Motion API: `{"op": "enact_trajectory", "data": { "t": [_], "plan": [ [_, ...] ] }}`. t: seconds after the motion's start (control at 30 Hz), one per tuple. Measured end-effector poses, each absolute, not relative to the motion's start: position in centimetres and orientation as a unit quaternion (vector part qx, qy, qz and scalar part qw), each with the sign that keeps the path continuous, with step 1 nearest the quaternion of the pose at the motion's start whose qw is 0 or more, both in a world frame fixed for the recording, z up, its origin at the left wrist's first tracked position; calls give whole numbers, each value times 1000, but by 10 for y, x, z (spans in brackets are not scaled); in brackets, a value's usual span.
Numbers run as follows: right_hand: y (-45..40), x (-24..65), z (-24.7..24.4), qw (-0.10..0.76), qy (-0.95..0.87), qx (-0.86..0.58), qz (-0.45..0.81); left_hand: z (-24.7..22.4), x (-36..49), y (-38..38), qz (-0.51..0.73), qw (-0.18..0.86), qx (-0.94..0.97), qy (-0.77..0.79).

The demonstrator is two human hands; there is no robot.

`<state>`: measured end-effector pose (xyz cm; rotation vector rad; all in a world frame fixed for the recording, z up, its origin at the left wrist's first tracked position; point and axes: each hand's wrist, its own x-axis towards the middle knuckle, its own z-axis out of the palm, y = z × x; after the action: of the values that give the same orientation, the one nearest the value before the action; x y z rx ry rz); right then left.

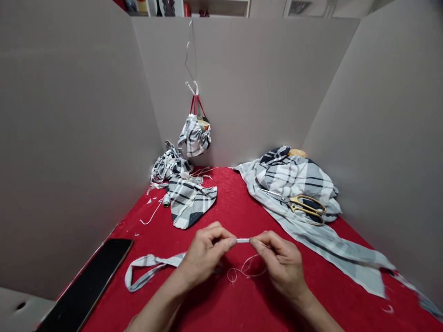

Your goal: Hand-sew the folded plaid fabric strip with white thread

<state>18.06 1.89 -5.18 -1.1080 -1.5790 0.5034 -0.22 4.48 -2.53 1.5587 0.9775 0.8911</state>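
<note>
Evidently, a red-covered tabletop (226,207) filled the lower middle of the frame, and above it, at lower centre, the left hand (209,253) and the right hand (282,258) faced each other. Each had thumb and forefinger pinched together on a narrow white fabric strip (242,240), which ran level between them with only a short span exposed. Good handling seemed to call for matched, gentle tension, with both pinches in line so the strip would not twist. A looped cloth band (145,274) emerged beside the left hand, toward the lower left; whether it belonged to the same strip could not be told.

Around them, a plaid cloth heap (294,177) took up the right side, a black smartphone (90,281) the lower left. A plaid pouch (194,136) hung at upper centre-left, gold-handled scissors (290,201) rested on the heap, and a thread spool (166,200) sat left of centre. Loose thread (240,273), curled below the pinches, seemed likeliest to snag.
</note>
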Motion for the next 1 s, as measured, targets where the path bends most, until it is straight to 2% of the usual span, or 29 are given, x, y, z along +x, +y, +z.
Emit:
{"op": "enact_trajectory", "data": {
  "t": [0.1,0.2,0.37,0.7,1.0],
  "plan": [
    [19,178,-49,547,-588,-487,343,-21,-3,44,353,653,544,391],
    [19,176,-50,545,-530,-476,442,-19,-5,44,374,683,510,366],
    [19,175,-55,550,-517,-476,451,-23,-4,46,374,658,527,386],
    [20,171,-63,571,-511,-491,415,-27,1,49,388,510,647,413],
    [23,176,-73,593,-427,-406,548,-27,3,49,410,506,634,418]
  ]
}}
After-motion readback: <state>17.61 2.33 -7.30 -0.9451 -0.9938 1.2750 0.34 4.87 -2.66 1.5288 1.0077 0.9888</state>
